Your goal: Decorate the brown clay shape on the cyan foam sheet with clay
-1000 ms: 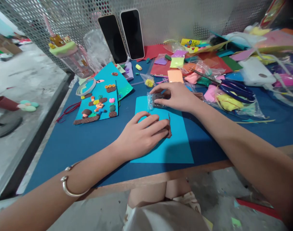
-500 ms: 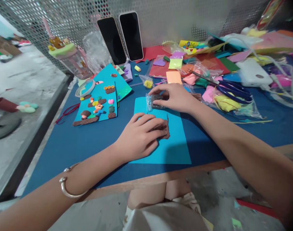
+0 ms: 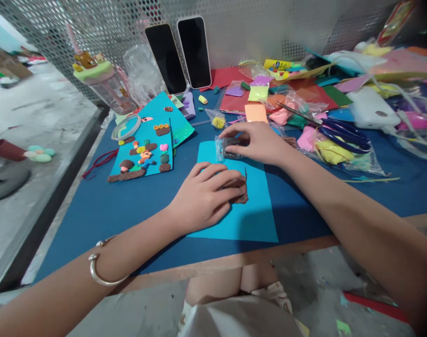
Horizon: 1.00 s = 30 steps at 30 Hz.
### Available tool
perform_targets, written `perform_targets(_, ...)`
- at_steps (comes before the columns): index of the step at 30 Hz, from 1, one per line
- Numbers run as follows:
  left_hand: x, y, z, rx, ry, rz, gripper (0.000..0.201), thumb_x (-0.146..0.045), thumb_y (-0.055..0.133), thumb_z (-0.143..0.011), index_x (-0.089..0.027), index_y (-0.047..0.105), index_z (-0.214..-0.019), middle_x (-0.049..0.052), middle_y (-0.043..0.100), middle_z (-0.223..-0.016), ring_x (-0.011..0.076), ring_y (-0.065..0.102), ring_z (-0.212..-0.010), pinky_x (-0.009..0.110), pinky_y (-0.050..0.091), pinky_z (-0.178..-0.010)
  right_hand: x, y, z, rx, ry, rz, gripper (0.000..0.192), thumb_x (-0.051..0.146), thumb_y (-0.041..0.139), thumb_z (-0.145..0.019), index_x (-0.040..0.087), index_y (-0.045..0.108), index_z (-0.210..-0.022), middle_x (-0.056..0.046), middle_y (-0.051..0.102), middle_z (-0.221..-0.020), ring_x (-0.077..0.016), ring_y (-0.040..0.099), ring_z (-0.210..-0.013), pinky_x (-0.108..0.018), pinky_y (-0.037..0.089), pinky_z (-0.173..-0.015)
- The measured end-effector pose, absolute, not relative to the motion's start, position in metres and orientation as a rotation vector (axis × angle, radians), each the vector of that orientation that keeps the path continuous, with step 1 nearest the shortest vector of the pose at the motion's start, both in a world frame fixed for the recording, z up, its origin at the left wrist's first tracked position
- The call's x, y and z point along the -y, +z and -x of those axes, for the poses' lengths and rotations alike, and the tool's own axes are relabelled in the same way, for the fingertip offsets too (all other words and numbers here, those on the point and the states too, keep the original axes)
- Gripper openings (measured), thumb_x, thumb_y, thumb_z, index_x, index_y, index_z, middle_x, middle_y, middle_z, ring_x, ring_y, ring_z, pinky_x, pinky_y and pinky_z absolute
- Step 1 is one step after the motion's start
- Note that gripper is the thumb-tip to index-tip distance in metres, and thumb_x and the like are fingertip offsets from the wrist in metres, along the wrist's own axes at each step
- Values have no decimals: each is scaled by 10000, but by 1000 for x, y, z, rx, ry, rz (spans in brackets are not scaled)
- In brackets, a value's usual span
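Your left hand (image 3: 202, 196) pressing brown clay (image 3: 240, 195) onto cyan sheet (image 3: 248, 220), fingers curled over it, your right hand (image 3: 259, 140) pinching small clear bag (image 3: 223, 147), counter (image 3: 94, 210) cluttered.

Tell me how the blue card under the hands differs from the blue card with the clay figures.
The blue card under the hands is bare except for a brown clay lump pressed by the left hand; the card with clay figures is covered in small shapes. The first lies alone, the second overlaps another sheet. Both lie flat on the table.
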<state>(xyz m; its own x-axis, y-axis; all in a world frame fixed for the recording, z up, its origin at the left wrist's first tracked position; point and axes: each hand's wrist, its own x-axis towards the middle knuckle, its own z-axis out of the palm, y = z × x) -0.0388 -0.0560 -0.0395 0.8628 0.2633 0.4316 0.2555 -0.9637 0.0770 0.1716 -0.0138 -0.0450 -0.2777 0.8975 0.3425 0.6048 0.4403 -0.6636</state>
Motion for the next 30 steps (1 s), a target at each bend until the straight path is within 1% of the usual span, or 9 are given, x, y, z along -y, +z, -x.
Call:
perform_targets(3, 51, -38, 40, -724, 944, -2730, 300, -103, 464, -860, -244, 658, -1039, 44, 644, -1131, 201, 581, -1034, 376, 443, -887, 15, -44, -171, 1995, 582, 1167, 266, 230, 665, -753, 203, 701, -1015, -51, 710, -1041, -208, 649, -911, -328, 517, -767)
perform_targets(5, 44, -38, 41, -956, 1098, -2510, 250, -111, 485, -856, -233, 643, -1007, 46, 639, -1077, 186, 587, -999, 348, 474, -862, 18, -42, -168, 1992, 639, 1099, 264, 232, 660, -763, 202, 694, -1022, -52, 702, -1053, -200, 644, -918, -329, 521, -779)
perform_targets(7, 36, -41, 42, -1075, 1143, -2342, 175, -142, 517, -856, -221, 627, -967, 38, 642, -1016, 173, 595, -933, 320, 498, -801, 21, -40, -165, 1998, 688, 1056, 265, 231, 664, -766, 205, 687, -1029, -48, 699, -1051, -189, 643, -897, -329, 526, -780)
perform_targets(10, 28, -46, 42, -1091, 1101, -2210, 98, -179, 548, -855, -211, 618, -916, 24, 655, -975, 151, 601, -858, 292, 505, -749, 24, -38, -161, 2037, 719, 1011, 269, 222, 673, -763, 208, 682, -1032, -39, 698, -1037, -180, 645, -869, -329, 528, -778)
perform_targets(15, 26, -48, 42, -1108, 1155, -2042, 97, -185, 615, -811, -205, 591, -903, 6, 657, -905, 127, 607, -777, 276, 501, -712, 27, -36, -159, 1981, 723, 1007, 261, 237, 668, -777, 196, 682, -1033, -45, 690, -1043, -176, 640, -872, -328, 526, -787)
perform_targets(18, 29, -45, 42, -1090, 1139, -2105, 21, -220, 633, -817, -217, 636, -837, 15, 659, -900, 146, 606, -807, 294, 507, -720, 28, -33, -158, 1945, 734, 1025, 250, 254, 661, -784, 206, 683, -1029, -42, 685, -1053, -183, 636, -892, -334, 525, -799)
perform_targets(22, 31, -44, 43, -1120, 1152, -2154, 80, -266, 662, -808, -244, 695, -878, 33, 641, -966, 152, 600, -810, 300, 521, -701, 30, -33, -157, 1965, 730, 990, 241, 240, 650, -790, 213, 680, -1028, -38, 688, -1055, -182, 641, -901, -328, 527, -808)
perform_targets(25, 29, -45, 45, -1146, 1145, -2148, 64, -279, 684, -785, -235, 701, -828, 34, 635, -931, 150, 592, -780, 290, 520, -663, 30, -34, -155, 2013, 693, 961, 238, 237, 647, -791, 210, 679, -1025, -37, 696, -1040, -182, 647, -897, -329, 527, -813)
perform_targets(30, 25, -49, 46, -1149, 1168, -2148, 58, -280, 688, -768, -225, 691, -748, 24, 630, -870, 154, 591, -793, 274, 508, -638, 31, -34, -153, 2058, 672, 966, 234, 246, 642, -794, 219, 679, -1023, -37, 698, -1051, -192, 651, -902, -341, 529, -805)
